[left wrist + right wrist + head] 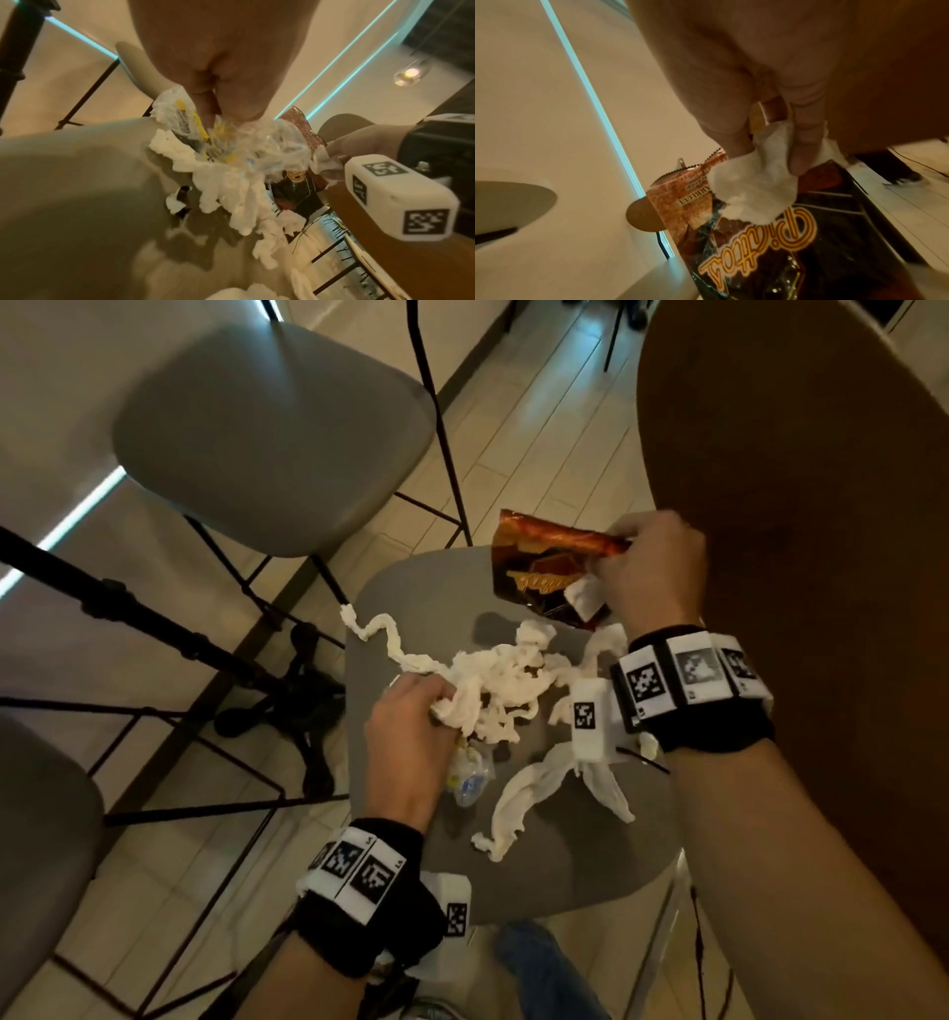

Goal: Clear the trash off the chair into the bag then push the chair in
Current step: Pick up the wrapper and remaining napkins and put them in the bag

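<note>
The grey chair stands pulled out beside the round brown table, its seat littered with twisted white tissue and smaller scraps. The person's left hand is down on the near left part of the seat, its fingers curled round a bunch of the tissue together with a crumpled clear wrapper printed in yellow; long strands of tissue trail out from that grip across the seat toward its far left edge. The right hand is at the far side of the seat, close to the table's edge, with its fingers pinching a small wad of white tissue against a dark red and black snack packet, which hangs tilted over the seat's far edge. Another loose strip of tissue lies on the middle of the seat, between the two wrists, touching neither hand. A second grey chair stands further off to the left, over the pale tiled floor
</note>
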`<state>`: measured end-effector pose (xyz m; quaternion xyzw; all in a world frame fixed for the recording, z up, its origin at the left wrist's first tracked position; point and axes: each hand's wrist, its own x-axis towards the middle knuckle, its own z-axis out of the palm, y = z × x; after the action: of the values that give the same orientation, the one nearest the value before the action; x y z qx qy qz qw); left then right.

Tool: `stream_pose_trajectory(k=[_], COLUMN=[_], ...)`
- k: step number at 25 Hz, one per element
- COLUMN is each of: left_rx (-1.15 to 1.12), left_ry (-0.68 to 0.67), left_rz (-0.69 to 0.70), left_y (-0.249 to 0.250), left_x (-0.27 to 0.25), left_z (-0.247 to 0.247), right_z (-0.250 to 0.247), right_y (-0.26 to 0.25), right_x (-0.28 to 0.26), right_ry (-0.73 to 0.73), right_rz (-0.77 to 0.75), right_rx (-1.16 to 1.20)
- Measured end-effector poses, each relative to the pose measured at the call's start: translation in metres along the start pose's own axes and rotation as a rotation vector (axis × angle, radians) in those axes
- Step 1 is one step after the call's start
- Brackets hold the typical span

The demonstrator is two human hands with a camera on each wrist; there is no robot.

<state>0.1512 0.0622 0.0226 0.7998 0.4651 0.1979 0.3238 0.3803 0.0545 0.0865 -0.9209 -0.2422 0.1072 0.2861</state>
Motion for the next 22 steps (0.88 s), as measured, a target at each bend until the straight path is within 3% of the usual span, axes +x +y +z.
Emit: stream_pose_trajectory(k=[5, 9, 13, 16, 19, 22], left_rx=[-0.119, -0.286, -0.459, -0.547, -0.536, -0.427], left_ry=[0.04, 0.2, 0.288, 0.403, 0.546, 0.619], left_rz=[0.119, 0.115, -0.003, -0.191, -0.459, -0.669], left_y=[0.017, 0.019, -0.007, -0.055, -0.116, -0.19], left_x=[-0.043, -0.103, -0.199, -0.279, -0.349, -0.396], left_z=[-0.042, -0.097, -0.152, -0.177, -0.18, -0.162], right_z=[-0.061, -0.09, -0.084, -0.044, 0.03, 0.123], right_y=[-0.032, -0.069, -0.102, -0.112, -0.1, -0.058], right_x=[-0.044, -0.125, -0.239, -0.314, -0.378, -0.42], right_ry=[0.059, -0.125, -0.385, -0.641, -0.871, -0.973], right_rz=[-0.136, -0.352, -0.567, -0.686, -0.749, -0.771], right_rx=[0.044, 0.059, 0.064, 0.055, -0.042, -0.168])
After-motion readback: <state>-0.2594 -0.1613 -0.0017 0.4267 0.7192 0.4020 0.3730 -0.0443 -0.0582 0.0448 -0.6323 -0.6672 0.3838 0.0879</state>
